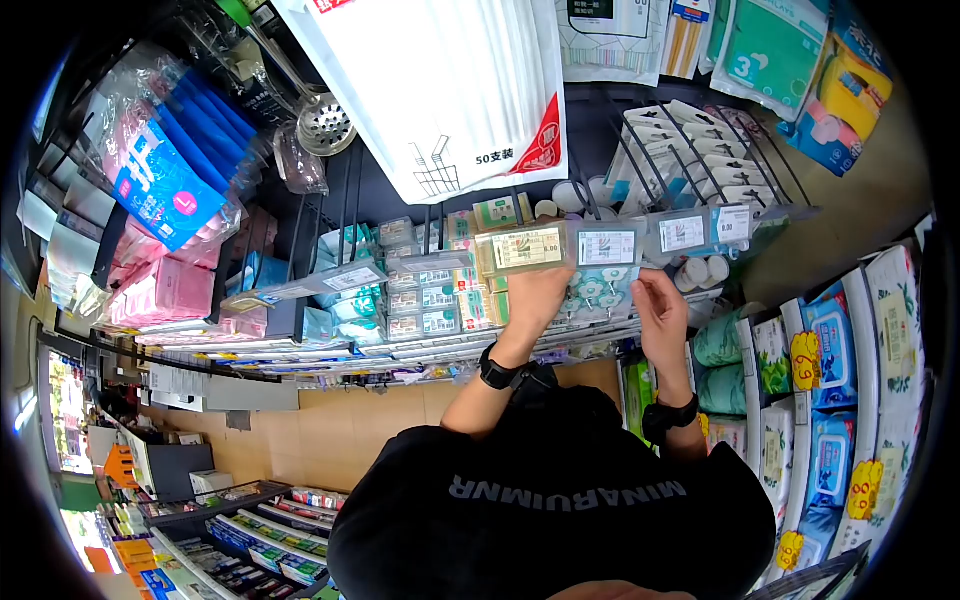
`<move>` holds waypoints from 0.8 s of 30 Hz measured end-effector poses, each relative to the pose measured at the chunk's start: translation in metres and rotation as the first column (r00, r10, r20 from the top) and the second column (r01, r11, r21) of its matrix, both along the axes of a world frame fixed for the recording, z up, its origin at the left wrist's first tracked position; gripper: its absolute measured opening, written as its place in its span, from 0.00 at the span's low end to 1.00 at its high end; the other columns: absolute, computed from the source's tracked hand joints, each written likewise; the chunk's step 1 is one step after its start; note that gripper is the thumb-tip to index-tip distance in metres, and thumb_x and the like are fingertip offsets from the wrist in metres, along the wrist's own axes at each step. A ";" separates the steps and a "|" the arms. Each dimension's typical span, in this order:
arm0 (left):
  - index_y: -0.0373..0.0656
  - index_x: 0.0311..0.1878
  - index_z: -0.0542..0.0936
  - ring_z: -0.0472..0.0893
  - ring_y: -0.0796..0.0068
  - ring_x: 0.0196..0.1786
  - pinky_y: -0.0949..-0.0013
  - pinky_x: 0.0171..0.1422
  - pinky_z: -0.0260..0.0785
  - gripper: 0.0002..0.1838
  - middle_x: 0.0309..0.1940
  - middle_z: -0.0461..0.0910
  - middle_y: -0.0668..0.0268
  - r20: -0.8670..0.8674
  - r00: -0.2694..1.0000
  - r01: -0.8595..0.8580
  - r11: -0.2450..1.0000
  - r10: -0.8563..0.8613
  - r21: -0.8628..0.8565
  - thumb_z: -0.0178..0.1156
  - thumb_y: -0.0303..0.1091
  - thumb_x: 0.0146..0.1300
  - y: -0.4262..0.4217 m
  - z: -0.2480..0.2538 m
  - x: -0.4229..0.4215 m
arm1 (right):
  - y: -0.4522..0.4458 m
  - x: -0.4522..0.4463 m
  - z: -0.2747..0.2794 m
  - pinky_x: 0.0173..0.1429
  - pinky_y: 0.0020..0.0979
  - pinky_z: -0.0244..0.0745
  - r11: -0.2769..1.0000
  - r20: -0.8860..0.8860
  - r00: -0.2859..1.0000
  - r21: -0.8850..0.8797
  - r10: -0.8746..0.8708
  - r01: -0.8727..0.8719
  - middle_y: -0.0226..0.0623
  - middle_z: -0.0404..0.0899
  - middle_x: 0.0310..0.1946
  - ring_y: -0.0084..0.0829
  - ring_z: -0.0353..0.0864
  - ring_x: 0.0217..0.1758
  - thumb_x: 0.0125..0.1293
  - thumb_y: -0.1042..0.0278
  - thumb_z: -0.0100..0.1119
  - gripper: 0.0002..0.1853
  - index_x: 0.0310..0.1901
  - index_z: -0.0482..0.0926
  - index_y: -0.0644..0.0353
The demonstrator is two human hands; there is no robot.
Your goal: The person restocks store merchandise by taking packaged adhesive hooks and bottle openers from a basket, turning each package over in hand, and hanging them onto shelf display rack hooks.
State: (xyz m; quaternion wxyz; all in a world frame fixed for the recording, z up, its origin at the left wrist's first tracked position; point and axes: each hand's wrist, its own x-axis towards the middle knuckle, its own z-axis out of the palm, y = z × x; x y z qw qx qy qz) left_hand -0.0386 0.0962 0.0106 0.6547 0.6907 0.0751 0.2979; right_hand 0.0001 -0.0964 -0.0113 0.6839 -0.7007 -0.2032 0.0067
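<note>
A black shirt (pixel 540 490) with pale lettering lies nearest the camera, well below the big white pack (pixel 430 90) marked 50, which hangs out in front and covers part of the rack behind it. Below the white pack's lower right corner hangs a flower-patterned pack (pixel 597 292), a price label (pixel 606 246) over its top. The right hand (pixel 662 305) is at the right edge of the patterned one, thumb and forefinger drawn close together — whether they pinch it, I cannot tell. The left hand (pixel 538 295), nearer the white pack, reaches up to a yellowish label (pixel 527 250) that hides its fingertips, so I cannot tell its grip. Black hooks (pixel 650 152) jut out right of the white pack, carded goods hung along them, and a label holder (pixel 352 280) stands out to its lower left. Left of the white pack are a slotted metal spoon (pixel 326 125), a blue pack marked L (pixel 175 190) and, lower, pink packs (pixel 165 290); far to its lower right — wipes (pixel 832 345) on a side shelf
</note>
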 end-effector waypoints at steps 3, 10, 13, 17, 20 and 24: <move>0.33 0.46 0.81 0.81 0.72 0.44 0.68 0.51 0.73 0.11 0.41 0.84 0.63 0.024 0.999 -0.043 0.985 0.040 0.166 0.65 0.23 0.60 -0.005 -0.002 0.002 | 0.000 0.010 -0.006 0.50 0.22 0.70 1.000 -0.006 1.000 -0.006 -0.024 0.024 0.31 0.81 0.37 0.18 0.75 0.42 0.74 0.72 0.58 0.08 0.47 0.79 0.69; 0.35 0.46 0.81 0.78 0.66 0.50 0.67 0.59 0.69 0.11 0.48 0.78 0.61 0.206 0.978 -0.052 0.982 0.013 0.182 0.62 0.20 0.59 -0.007 0.026 0.017 | 0.004 0.025 -0.012 0.51 0.24 0.71 0.999 -0.016 1.000 0.042 -0.020 0.020 0.32 0.81 0.37 0.19 0.76 0.42 0.74 0.73 0.59 0.07 0.46 0.79 0.69; 0.37 0.53 0.80 0.78 0.73 0.52 0.70 0.59 0.70 0.14 0.49 0.79 0.63 0.199 0.980 -0.055 0.989 0.026 0.140 0.64 0.24 0.63 -0.010 0.034 0.021 | 0.003 0.031 -0.020 0.52 0.24 0.72 0.998 0.010 1.000 0.065 -0.019 0.019 0.33 0.81 0.38 0.19 0.77 0.43 0.73 0.73 0.59 0.08 0.46 0.79 0.70; 0.36 0.44 0.83 0.78 0.68 0.51 0.67 0.59 0.68 0.09 0.49 0.80 0.64 0.152 0.983 -0.122 0.988 0.108 0.091 0.68 0.25 0.61 -0.014 0.036 0.024 | -0.001 0.038 -0.026 0.51 0.22 0.72 0.999 0.015 0.999 0.031 0.030 -0.031 0.32 0.82 0.46 0.18 0.78 0.45 0.74 0.76 0.57 0.11 0.55 0.78 0.67; 0.39 0.47 0.85 0.79 0.67 0.57 0.64 0.63 0.69 0.09 0.55 0.80 0.63 0.181 0.979 -0.154 0.925 0.095 0.347 0.64 0.31 0.67 -0.007 0.029 0.022 | -0.002 0.042 -0.032 0.53 0.23 0.73 0.998 0.011 0.999 0.040 0.049 -0.049 0.34 0.82 0.47 0.19 0.79 0.47 0.74 0.76 0.58 0.12 0.55 0.78 0.67; 0.40 0.37 0.87 0.79 0.65 0.53 0.63 0.60 0.69 0.04 0.53 0.83 0.63 0.198 0.974 -0.170 0.927 0.107 0.335 0.69 0.28 0.60 -0.005 0.029 0.023 | -0.003 0.043 -0.031 0.55 0.24 0.73 0.997 0.049 0.996 0.031 0.072 -0.074 0.35 0.82 0.49 0.21 0.79 0.49 0.73 0.77 0.58 0.12 0.56 0.78 0.67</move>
